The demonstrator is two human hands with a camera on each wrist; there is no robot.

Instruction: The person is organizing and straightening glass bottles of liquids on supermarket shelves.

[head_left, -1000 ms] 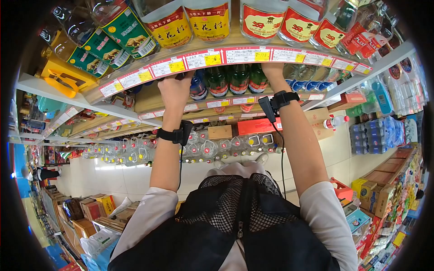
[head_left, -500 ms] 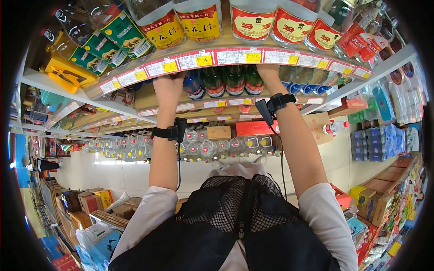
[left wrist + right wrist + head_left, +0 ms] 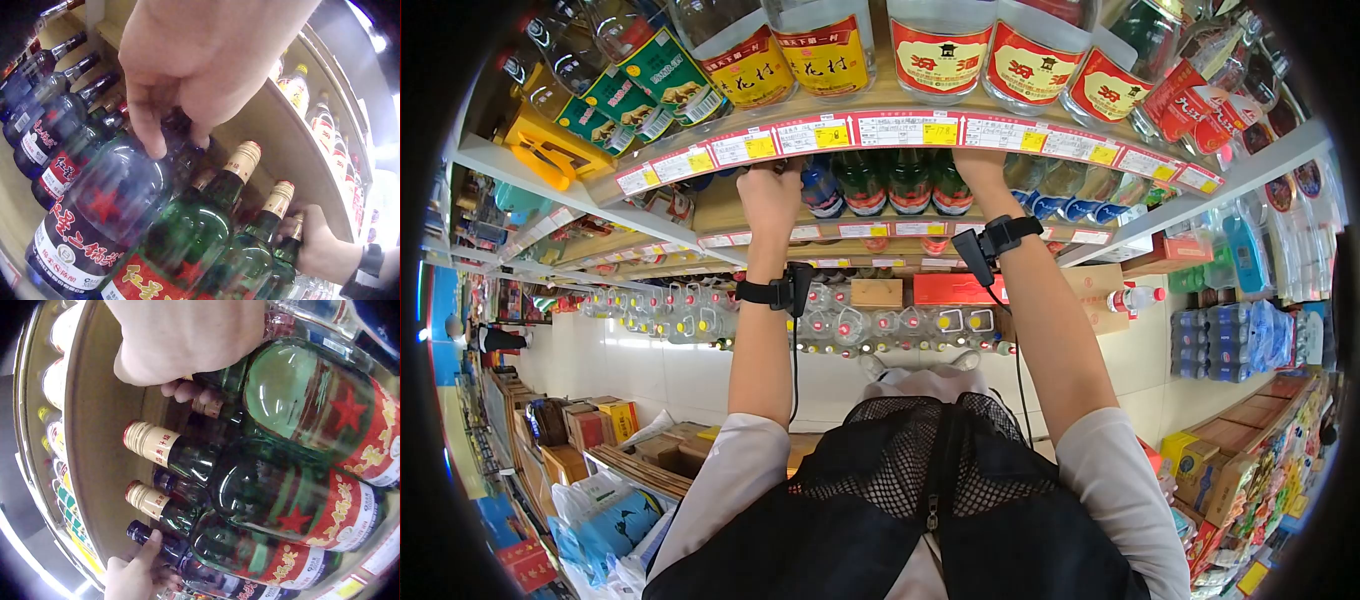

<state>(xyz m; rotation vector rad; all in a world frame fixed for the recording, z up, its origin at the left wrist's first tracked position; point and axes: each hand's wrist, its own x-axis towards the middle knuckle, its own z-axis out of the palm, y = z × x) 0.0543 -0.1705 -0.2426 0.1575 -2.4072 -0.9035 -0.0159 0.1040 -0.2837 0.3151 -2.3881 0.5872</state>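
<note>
On the shelf under the top one, my left hand [image 3: 768,195] grips the dark-capped neck of a blue glass liquor bottle [image 3: 125,194]; in the right wrist view its thumb lies along the cap. My right hand [image 3: 980,172] reaches under the same ledge. Its fingers curl round the neck of a green glass liquor bottle [image 3: 281,394] with a red label and star; the hand hides the cap in that view. Between the two hands stand green bottles [image 3: 244,484] with cream caps. Both held bottles are upright in the front row.
The upper shelf's edge [image 3: 910,130], lined with price tags, hangs just above my hands, with large clear liquor bottles [image 3: 940,60] on it. More blue bottles [image 3: 44,137] stand left of my left hand. Clear bottles with blue labels [image 3: 1080,205] stand to the right.
The shelves and both hands have drifted slightly left in the head view. Both hands keep their grip on the bottle necks, and the bottles keep their places in the row.
</note>
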